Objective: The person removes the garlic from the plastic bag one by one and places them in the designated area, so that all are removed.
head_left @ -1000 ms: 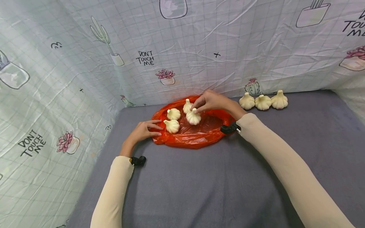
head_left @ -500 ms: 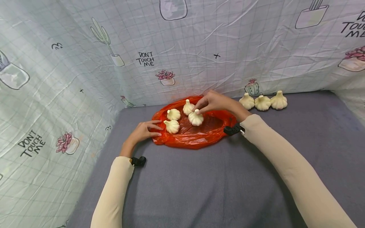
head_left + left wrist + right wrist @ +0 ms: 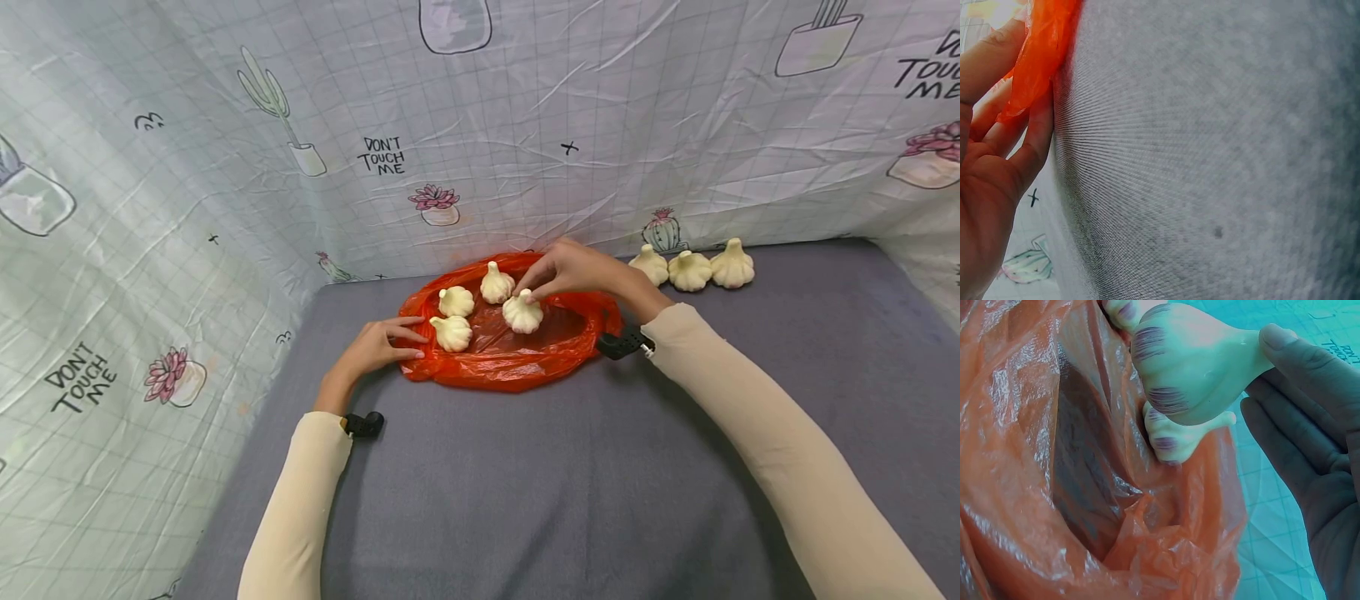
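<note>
A red plastic bag (image 3: 495,367) lies with its mouth spread wide at the back of the table. Three garlic bulbs sit in its left and back part: one at the front left (image 3: 452,333), one behind it (image 3: 456,301) and one at the back (image 3: 496,283). My right hand (image 3: 581,268) pinches a fourth bulb of garlic (image 3: 1194,369) by its stem, between thumb and fingertips, over the middle of the bag. Its purple-streaked base faces the bag in the right wrist view. My left hand (image 3: 371,346) holds the bag's left edge, the orange film (image 3: 1041,56) passing between its fingers.
Three more garlic bulbs (image 3: 690,271) stand in a row at the table's back edge, right of the bag. A printed cloth (image 3: 510,108) hangs behind and at the left. Grey cloth covers the table (image 3: 480,483).
My right hand has moved slightly to the right with its garlic bulb, away from the bulb at the back. My left hand stays in place on the bag's edge.
</note>
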Available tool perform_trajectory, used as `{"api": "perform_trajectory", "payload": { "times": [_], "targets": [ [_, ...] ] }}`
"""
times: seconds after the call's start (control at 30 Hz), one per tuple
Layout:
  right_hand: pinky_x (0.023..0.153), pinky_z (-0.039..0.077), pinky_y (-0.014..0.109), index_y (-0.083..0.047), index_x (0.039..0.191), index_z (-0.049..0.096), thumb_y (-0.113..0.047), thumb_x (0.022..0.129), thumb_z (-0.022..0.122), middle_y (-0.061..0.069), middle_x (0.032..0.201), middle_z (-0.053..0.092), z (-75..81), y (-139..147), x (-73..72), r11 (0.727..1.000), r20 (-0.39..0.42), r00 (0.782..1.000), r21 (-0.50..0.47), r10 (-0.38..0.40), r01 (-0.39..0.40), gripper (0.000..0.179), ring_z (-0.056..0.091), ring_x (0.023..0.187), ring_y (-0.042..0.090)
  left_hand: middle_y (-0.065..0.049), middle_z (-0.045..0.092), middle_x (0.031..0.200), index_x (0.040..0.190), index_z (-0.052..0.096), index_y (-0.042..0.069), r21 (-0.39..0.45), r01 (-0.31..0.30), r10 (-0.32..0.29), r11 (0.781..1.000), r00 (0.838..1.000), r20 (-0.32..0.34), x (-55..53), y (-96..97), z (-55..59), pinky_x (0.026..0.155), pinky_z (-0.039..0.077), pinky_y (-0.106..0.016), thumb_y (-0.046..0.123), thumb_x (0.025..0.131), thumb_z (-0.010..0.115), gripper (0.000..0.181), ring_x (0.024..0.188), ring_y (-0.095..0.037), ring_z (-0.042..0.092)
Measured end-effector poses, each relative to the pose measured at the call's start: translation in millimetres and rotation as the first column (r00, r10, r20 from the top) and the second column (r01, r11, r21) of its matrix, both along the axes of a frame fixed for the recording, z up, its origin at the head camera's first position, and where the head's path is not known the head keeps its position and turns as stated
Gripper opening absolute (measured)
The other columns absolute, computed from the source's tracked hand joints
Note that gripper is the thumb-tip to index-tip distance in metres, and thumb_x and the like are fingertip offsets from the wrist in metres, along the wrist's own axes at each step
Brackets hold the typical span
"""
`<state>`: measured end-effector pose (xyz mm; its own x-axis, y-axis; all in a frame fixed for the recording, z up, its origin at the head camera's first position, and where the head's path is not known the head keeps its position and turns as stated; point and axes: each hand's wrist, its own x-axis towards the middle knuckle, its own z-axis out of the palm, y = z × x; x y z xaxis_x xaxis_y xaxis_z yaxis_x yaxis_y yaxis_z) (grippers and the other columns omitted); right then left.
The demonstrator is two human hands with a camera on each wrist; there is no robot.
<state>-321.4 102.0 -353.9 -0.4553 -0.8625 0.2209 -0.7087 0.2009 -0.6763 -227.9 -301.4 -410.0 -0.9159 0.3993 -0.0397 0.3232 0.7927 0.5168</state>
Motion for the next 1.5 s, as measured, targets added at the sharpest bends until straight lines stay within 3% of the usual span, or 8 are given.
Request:
{"api": "perform_trajectory", "payload": {
  "times": [0.5,0.83,1.5],
  "targets": [
    [0.058,0.035,0.020,-0.014,0.104,0.083,-0.019,0.088,0.082,-0.007,0.090,0.078,9.1,21.3,6.2,1.000,-0.035,0.999,0.008,-0.019,0.019,0.017,0.043,0.063,0.003,-0.004,0.062,0.143,0.111,0.082,0.019,-0.017,-0.004,0.004,1.000,1.000,0.005,-0.5,0.6,0.5,0.113,0.039,-0.051,0.026,0.083,0.086,0.029,0.139,-0.032,0.049],
    [0.061,0.039,0.018,-0.014,0.105,0.083,-0.018,0.088,0.082,-0.005,0.096,0.078,14.2,33.8,11.4,1.000,-0.014,1.000,0.005,-0.010,0.010,0.018,0.050,0.067,0.004,-0.004,0.061,0.143,0.111,0.082,0.019,-0.013,0.000,0.000,1.000,1.000,0.002,-0.1,0.5,0.9,0.113,0.039,-0.052,0.026,0.083,0.086,0.029,0.139,-0.033,0.049],
    [0.059,0.039,0.019,-0.018,0.104,0.083,-0.019,0.088,0.082,-0.009,0.094,0.078,18.4,53.9,12.9,0.999,-0.024,0.999,-0.010,-0.035,0.035,0.017,0.048,0.065,0.003,-0.005,0.062,0.142,0.111,0.082,0.017,-0.006,-0.009,0.009,1.000,1.000,-0.002,-1.7,-0.1,-1.4,0.113,0.039,-0.051,0.024,0.084,0.086,0.028,0.139,-0.033,0.049]
  ]
}}
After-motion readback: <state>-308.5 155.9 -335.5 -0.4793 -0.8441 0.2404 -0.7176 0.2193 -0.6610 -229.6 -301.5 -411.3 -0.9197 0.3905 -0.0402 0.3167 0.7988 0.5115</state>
